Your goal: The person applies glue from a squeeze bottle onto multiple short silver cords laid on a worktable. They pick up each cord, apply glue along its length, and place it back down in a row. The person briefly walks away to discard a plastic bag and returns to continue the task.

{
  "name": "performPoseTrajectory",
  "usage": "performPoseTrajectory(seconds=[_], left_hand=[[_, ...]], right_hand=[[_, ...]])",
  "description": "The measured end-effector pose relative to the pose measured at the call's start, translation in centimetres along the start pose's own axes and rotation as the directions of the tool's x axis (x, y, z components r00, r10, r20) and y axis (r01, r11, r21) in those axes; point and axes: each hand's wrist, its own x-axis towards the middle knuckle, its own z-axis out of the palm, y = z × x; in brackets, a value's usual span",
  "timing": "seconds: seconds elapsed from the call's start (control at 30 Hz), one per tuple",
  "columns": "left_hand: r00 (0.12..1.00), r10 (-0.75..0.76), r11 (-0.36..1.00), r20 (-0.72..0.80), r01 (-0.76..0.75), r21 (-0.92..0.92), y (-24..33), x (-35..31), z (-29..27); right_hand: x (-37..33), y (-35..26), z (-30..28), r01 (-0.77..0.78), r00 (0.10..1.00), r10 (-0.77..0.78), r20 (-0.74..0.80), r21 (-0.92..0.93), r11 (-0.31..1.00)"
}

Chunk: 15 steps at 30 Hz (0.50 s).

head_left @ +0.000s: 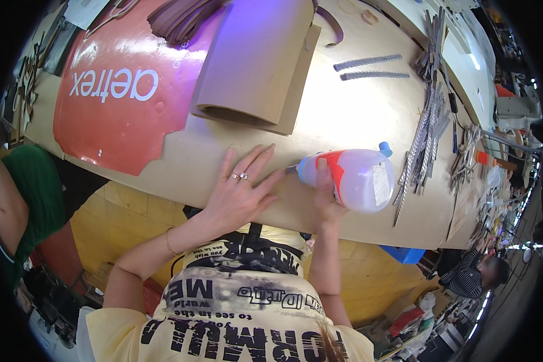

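The left hand (238, 196) lay flat, fingers spread, pinning the tan sheet (320, 130) to the surface while the right hand (327, 196), clamped around the glue bottle (353, 178), needed steady, light squeezing along the edge.

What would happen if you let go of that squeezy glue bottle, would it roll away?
The glue bottle looks round and lies on its side in the right hand, so it could probably roll on the flat table. Its cloudy plastic seems soft, likely denting when squeezed. It looks fairly full, so perhaps a bit heavy.
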Motion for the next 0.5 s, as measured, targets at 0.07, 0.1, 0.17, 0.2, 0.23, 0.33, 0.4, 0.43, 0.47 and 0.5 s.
performPoseTrajectory(seconds=[0.07, 0.1, 0.17, 0.2, 0.23, 0.33, 0.4, 0.43, 0.47, 0.5], left_hand=[[0.999, -0.014, 1.0, -0.044, 0.014, -0.004, -0.4, -0.5, -0.2], [0.997, -0.021, 1.0, -0.072, 0.02, -0.011, -0.6, -0.8, -0.3], [0.992, -0.054, 0.998, -0.113, 0.053, -0.013, -0.8, -1.3, -0.6], [0.987, -0.066, 0.998, -0.145, 0.065, -0.017, -1.0, -1.5, -0.8], [0.985, -0.072, 0.997, -0.158, 0.071, -0.011, -1.1, -1.6, -1.0], [0.971, -0.076, 0.997, -0.226, 0.078, -0.001, -1.4, -1.6, -1.5], [0.958, -0.081, 0.996, -0.274, 0.084, -0.001, -1.4, -1.3, -1.9], [0.955, -0.08, 0.996, -0.285, 0.084, 0.005, -1.4, -1.1, -2.0], [0.952, -0.078, 0.996, -0.295, 0.085, 0.011, -1.2, -0.9, -2.2], [0.949, -0.076, 0.996, -0.305, 0.086, 0.019, -1.1, -0.7, -2.3]], right_hand=[[-0.3, -0.3, 0.1, -0.035, 0.999, 0.034, 0.018, 0.083, 0.996], [-0.5, -0.3, 0.1, -0.033, 0.999, 0.029, 0.037, 0.104, 0.994], [-0.6, -0.3, 0.1, 0.031, 0.993, -0.039, 0.108, 0.077, 0.997], [-0.7, -0.4, 0.1, -0.008, 0.99, -0.003, 0.14, 0.077, 0.997], [-0.9, -0.6, 0.0, -0.073, 0.984, 0.058, 0.17, 0.081, 0.994], [-0.9, -1.1, 0.3, -0.055, 0.989, 0.044, 0.141, 0.075, 0.996], [-0.8, -1.6, 0.5, -0.163, 0.986, 0.168, -0.003, 0.225, 0.961], [-0.7, -1.9, 0.6, -0.279, 0.937, 0.338, -0.089, 0.39, 0.878], [-0.3, -1.9, 0.3, -0.354, 0.881, 0.466, -0.079, 0.544, 0.761], [0.0, -1.8, 0.1, -0.354, 0.821, 0.547, -0.164, 0.605, 0.713]])
